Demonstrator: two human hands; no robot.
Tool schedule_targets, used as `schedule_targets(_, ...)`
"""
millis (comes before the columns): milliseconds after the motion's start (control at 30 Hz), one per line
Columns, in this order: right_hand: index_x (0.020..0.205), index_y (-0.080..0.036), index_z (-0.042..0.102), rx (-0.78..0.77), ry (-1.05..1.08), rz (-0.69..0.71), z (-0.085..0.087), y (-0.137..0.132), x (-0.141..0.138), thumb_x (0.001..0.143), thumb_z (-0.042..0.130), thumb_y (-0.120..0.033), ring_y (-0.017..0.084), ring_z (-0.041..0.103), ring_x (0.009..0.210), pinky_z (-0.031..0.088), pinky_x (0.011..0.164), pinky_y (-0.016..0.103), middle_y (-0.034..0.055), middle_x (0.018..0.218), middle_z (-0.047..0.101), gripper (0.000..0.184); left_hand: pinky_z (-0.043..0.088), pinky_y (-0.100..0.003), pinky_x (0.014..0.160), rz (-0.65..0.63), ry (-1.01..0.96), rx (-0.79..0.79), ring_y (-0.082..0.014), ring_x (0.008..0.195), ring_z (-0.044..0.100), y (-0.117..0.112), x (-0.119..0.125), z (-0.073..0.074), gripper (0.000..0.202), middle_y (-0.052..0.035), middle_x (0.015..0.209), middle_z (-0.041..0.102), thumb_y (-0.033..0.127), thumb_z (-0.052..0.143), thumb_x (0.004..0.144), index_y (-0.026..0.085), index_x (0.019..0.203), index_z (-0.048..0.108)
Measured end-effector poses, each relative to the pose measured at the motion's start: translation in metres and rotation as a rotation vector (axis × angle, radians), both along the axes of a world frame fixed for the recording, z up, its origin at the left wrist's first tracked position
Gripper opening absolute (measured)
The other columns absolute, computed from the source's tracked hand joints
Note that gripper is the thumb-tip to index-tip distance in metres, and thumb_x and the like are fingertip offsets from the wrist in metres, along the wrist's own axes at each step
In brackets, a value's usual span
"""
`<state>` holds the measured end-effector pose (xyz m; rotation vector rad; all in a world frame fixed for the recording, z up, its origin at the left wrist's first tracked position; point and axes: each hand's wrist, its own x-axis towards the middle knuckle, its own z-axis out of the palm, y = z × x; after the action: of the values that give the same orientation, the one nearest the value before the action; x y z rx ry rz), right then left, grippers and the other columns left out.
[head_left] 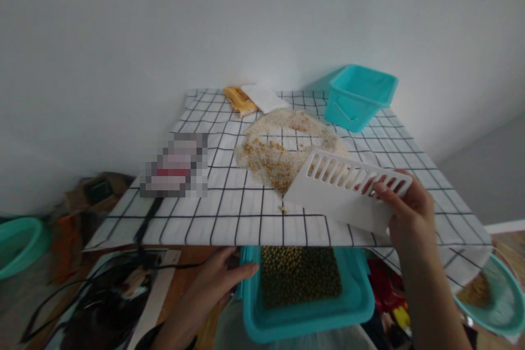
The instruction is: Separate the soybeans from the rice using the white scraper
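Observation:
My right hand (pixel 410 208) grips the right end of a white plastic panel (pixel 336 202) with a row of slots along its top edge. The panel stands tilted on the checked tablecloth, its left end against a spread of pale grains mixed with yellow kernels (pixel 266 161). A patch of bare cloth shows in the middle of that ring. Below the table's front edge, a turquoise bin (pixel 309 328) contains green and yellowish beans or grains (pixel 301 281). My left hand (pixel 217 281) holds the bin's left rim, thumb over the edge; its other fingers are partly hidden.
An empty-looking turquoise bucket (pixel 359 95) stands at the table's back right. A yellow cloth (pixel 240 101) and a white sheet (pixel 264 97) lie at the back. A blurred-out object (pixel 176 167) with a black cable sits left. A round basin (pixel 490 295) is low right.

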<state>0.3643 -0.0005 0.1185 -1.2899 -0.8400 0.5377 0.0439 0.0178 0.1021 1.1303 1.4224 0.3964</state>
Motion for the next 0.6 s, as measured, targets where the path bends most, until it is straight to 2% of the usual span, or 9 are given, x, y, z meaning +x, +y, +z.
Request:
schedule_targets(167, 0.083, -0.023, 0.068, 0.003, -0.016, 0.024, -0.0003, -0.0029, 0.0012, 0.074, 0.083, -0.034, 0.012, 0.053, 0.057, 0.035, 0.050, 0.026, -0.0030, 0.068, 0.062, 0.021, 0.060, -0.036, 0.087, -0.007, 0.007, -0.013, -0.0297, 0.103, 0.075, 0.0036, -0.0032, -0.0070, 0.032, -0.0068, 0.105, 0.084, 0.039, 0.073, 0.064, 0.025, 0.092, 0.077)
schedule_targets(300, 0.085, -0.025, 0.067, -0.013, -0.034, 0.061, -0.0014, -0.0013, -0.0015, 0.078, 0.081, -0.034, 0.013, 0.054, 0.057, 0.037, 0.051, 0.026, -0.0028, 0.069, 0.064, 0.018, 0.061, -0.036, 0.084, 0.004, 0.010, -0.012, -0.0298, 0.102, 0.075, 0.0017, -0.0035, -0.0047, 0.034, -0.0065, 0.102, 0.084, 0.040, 0.074, 0.065, 0.026, 0.096, 0.077)
schedule_targets(467, 0.081, -0.024, 0.068, -0.034, -0.043, 0.167, 0.0013, -0.0007, -0.0025, 0.078, 0.081, -0.034, 0.012, 0.054, 0.058, 0.037, 0.050, 0.025, -0.0023, 0.070, 0.063, 0.017, 0.060, -0.034, 0.087, 0.023, -0.024, 0.019, -0.0300, 0.105, 0.074, 0.0029, -0.0031, 0.0006, 0.028, -0.0056, 0.102, 0.084, 0.037, 0.074, 0.064, 0.027, 0.090, 0.077)
schedule_targets(600, 0.076, -0.023, 0.067, -0.088, -0.032, 0.234, 0.0066, -0.0059, -0.0012, 0.076, 0.083, -0.033, 0.011, 0.053, 0.055, 0.036, 0.047, 0.024, -0.0028, 0.066, 0.061, 0.018, 0.060, -0.033, 0.084, 0.039, -0.010, 0.051, -0.0295, 0.102, 0.075, 0.0063, -0.0083, -0.0059, 0.028, -0.0060, 0.102, 0.084, 0.037, 0.076, 0.065, 0.026, 0.090, 0.077)
